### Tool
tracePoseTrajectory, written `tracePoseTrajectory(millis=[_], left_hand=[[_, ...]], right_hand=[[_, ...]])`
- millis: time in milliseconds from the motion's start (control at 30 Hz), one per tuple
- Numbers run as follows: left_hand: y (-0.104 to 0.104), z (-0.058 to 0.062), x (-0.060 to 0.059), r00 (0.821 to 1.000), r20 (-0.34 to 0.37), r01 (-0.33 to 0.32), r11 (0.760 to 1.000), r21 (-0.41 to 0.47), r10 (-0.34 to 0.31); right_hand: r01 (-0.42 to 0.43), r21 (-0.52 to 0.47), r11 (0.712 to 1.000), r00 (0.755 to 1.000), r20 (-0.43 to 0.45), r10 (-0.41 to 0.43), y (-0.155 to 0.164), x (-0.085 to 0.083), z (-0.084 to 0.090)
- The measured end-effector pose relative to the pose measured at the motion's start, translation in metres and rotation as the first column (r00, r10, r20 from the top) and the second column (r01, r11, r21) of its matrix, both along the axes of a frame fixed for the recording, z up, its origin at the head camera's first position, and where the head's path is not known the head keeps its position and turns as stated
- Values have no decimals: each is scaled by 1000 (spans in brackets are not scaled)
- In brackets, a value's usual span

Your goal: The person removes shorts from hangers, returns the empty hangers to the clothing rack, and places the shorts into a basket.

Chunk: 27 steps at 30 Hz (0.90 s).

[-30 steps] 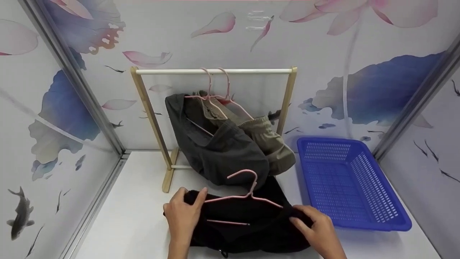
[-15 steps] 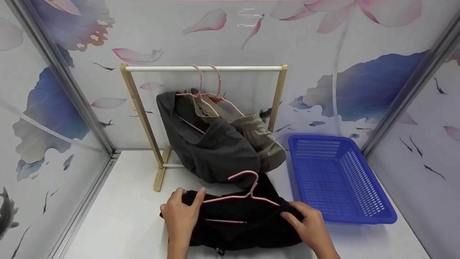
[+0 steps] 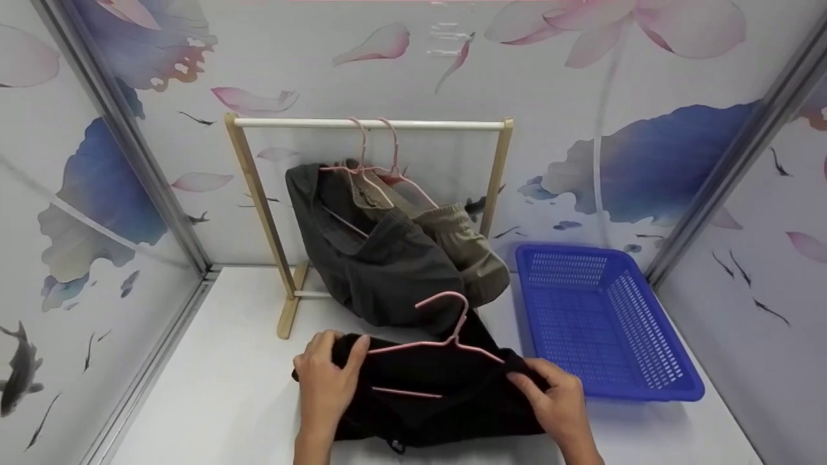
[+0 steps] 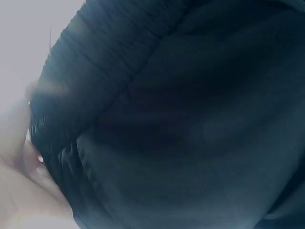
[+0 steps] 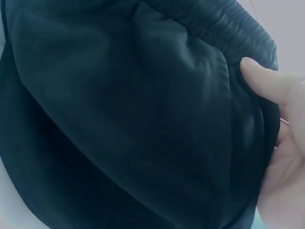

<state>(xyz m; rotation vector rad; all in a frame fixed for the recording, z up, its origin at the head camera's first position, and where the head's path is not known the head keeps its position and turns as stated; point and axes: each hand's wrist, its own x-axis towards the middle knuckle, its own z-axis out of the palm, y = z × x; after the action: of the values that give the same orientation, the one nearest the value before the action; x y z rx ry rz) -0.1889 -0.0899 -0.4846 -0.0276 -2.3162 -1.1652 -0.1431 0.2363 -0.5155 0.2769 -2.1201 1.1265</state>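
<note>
In the head view, black pants (image 3: 478, 413) with a gathered elastic waistband lie open-waisted at the front of the table. A pink hanger (image 3: 452, 340) sits inside the waist, its hook standing up toward the rack and its lower bar showing within the opening. My left hand (image 3: 326, 381) grips the waistband's left end, thumb beside the hanger's arm. At the right end, my right hand (image 3: 555, 397) pinches the waistband, thumb on the near side. The right wrist view shows that thumb (image 5: 257, 74) pressed on the dark cloth. Both hanger ends are hidden by cloth and hands.
Behind the pants stands a wooden rack (image 3: 258, 194) with a white rail (image 3: 439, 124). Dark grey pants (image 3: 387, 271) and khaki pants (image 3: 475, 252) hang there on pink hangers. A blue plastic basket (image 3: 526, 310) stands at the right. Printed panels enclose the table.
The hanger and the waistband have risen slightly, with both hands still gripping the waistband ends. The head view has shifted a little.
</note>
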Motion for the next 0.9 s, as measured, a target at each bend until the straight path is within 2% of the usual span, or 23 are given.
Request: tracePoseTrajectory(millis=[167,300,400,700,900], left_hand=[[0,-2,-6,998,-61,33,999,-9,-34],[0,-3,-8,997,-74,19,1000,-9,-20],[1,-3,-9,998,-59,6,1000,3,-6],[-6,-10,-3,997,81,-21,1000,22,20],[-10,-16,-4,1000,29,10,999,48,-11]], right_hand=[[-1,-25,1000,999,-54,0,2,-4,5],[-10,-27,1000,997,-72,8,4,-4,9],[-3,-29,1000,998,-68,1,5,-4,12],[48,-45,998,999,22,-47,2,2,9],[73,-48,996,997,42,-71,2,1,9]])
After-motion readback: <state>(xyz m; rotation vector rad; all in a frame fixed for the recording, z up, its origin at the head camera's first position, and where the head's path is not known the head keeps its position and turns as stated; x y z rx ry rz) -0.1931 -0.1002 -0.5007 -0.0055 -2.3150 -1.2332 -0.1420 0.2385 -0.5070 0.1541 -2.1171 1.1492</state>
